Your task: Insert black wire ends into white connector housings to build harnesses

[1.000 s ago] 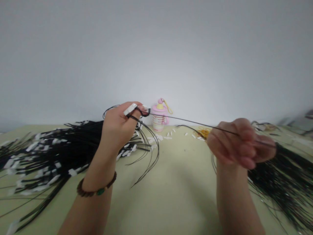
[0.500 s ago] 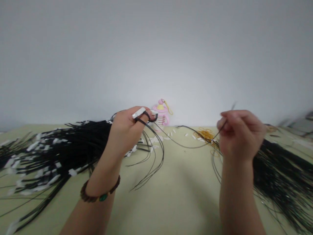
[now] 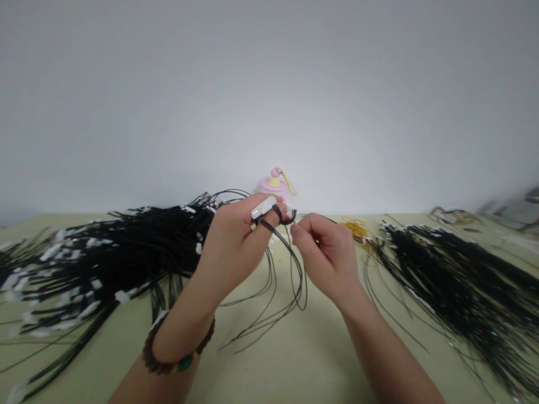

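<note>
My left hand (image 3: 240, 238) is closed round a cable with black wires (image 3: 290, 247) and a white connector (image 3: 264, 209), which lies across the top of the fingers. A second small white connector (image 3: 288, 212) shows at the fingertips, with a dark wire curving out of it. Close beside it, my right hand (image 3: 326, 247) pinches a thin dark wire at that connector; the wire's tip is hidden by the fingers. Loose ends of the cable hang in loops between the hands and over the table.
On the left lies a big heap of black cables with white connectors (image 3: 126, 252). More black wires (image 3: 446, 275) are spread on the right. Yellow rubber bands (image 3: 356, 229) and a pink and yellow toy-like item (image 3: 274, 182) are near the wall (image 3: 269, 84), on the pale green table (image 3: 295, 359).
My right hand has come left, from well apart to right beside my left hand, bringing the wire end to the small connector. My left hand has shifted slightly right and down.
</note>
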A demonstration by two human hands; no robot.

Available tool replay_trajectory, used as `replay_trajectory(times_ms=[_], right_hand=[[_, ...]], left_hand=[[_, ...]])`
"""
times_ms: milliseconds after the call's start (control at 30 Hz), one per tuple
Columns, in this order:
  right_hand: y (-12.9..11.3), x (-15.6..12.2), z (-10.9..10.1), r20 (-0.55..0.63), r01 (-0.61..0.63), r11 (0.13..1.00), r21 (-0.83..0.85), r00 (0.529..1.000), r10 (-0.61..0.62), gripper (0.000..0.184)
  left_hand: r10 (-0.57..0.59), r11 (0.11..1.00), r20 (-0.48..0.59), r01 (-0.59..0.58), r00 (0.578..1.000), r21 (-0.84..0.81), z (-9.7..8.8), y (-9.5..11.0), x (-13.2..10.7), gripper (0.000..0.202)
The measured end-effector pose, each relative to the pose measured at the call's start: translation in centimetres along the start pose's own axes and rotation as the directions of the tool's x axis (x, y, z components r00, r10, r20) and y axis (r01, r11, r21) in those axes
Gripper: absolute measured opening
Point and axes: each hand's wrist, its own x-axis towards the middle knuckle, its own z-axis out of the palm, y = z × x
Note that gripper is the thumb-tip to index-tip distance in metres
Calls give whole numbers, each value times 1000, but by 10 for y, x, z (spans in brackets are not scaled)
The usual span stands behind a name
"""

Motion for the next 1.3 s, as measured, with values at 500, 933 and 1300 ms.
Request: replay_trajectory(times_ms=[500, 933, 1300], right_hand=[[1, 2, 1, -24, -47, 999, -7, 999, 47, 27], [7, 2, 2, 29, 74, 994, -80, 997, -72, 24], [4, 2, 2, 12, 90, 985, -145, 996, -90, 25]], left_hand=[[32, 999, 4, -32, 999, 20, 0, 1, 0, 13], [10, 999, 42, -12, 999, 45, -3, 4, 1, 16], [8, 997, 66, -13, 998, 76, -2, 4, 0, 16]])
